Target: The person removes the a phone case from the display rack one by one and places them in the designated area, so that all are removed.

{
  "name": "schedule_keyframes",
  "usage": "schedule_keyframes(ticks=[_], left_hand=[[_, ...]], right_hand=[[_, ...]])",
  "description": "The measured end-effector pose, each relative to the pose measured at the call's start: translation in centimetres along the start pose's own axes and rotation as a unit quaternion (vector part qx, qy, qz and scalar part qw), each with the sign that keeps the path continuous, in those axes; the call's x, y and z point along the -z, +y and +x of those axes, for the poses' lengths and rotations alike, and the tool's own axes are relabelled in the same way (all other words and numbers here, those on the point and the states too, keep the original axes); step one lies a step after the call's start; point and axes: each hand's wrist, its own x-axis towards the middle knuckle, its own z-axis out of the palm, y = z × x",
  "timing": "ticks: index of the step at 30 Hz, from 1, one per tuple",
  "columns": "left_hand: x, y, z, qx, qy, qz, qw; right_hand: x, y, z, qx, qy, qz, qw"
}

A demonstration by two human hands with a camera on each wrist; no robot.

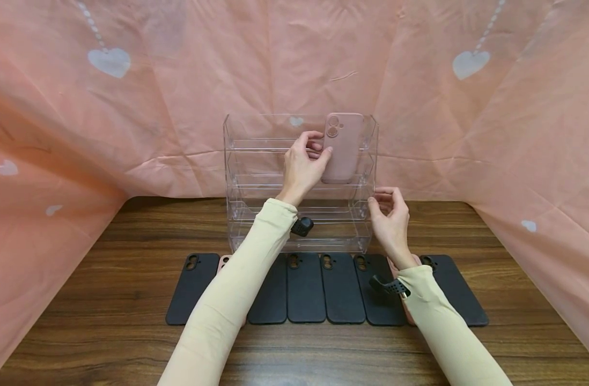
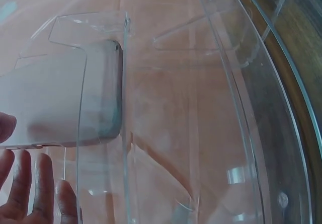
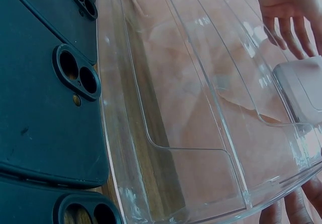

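A pink phone case (image 1: 344, 153) stands upright in the upper right of a clear tiered display rack (image 1: 301, 245). My left hand (image 1: 304, 166) is at the case's left edge, the thumb over its face and the fingertips along its side. In the left wrist view, the lower end of the case (image 2: 95, 98) sits behind a clear front lip. My right hand (image 1: 392, 217) holds the rack's right side, thumb toward the front. Fingers (image 3: 297, 209) of that hand show outside the rack's side wall in the right wrist view.
Several black phone cases (image 1: 306, 289) lie in a row on the wooden table (image 1: 323, 354) before the rack. Pink cases among them, one by the right wrist (image 1: 395, 268), are partly hidden by my arms. A pink cloth (image 1: 178, 107) with white hearts hangs behind and at both sides.
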Motion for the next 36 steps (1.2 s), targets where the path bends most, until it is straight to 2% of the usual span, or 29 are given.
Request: schedule_keyframes(ticks=[7,15,25,31,36], left_hand=[[-0.4,0.4,0.0,-0.008,0.013,0.005,0.9999],[-0.6,0.6,-0.1,-0.006,-0.004,-0.066,0.9978],[-0.1,0.1,-0.2,-0.045,-0.032,-0.106,0.9928],[0.5,0.3,0.0,-0.071,-0.012,-0.144,0.987],[1.3,0.9,0.2,-0.087,0.01,-0.15,0.9848]], right_hand=[[0.1,-2.6,-1.1,0.0,-0.007,0.001,1.0],[-0.1,-3.2,-1.4,0.008,-0.006,-0.014,0.9999],[0.0,-4.0,-1.8,0.0,-0.008,-0.018,0.9998],[-0.1,-4.0,-1.8,-0.002,-0.008,-0.016,0.9998],[-0.2,-3.6,-1.6,0.001,-0.009,-0.02,0.9997]])
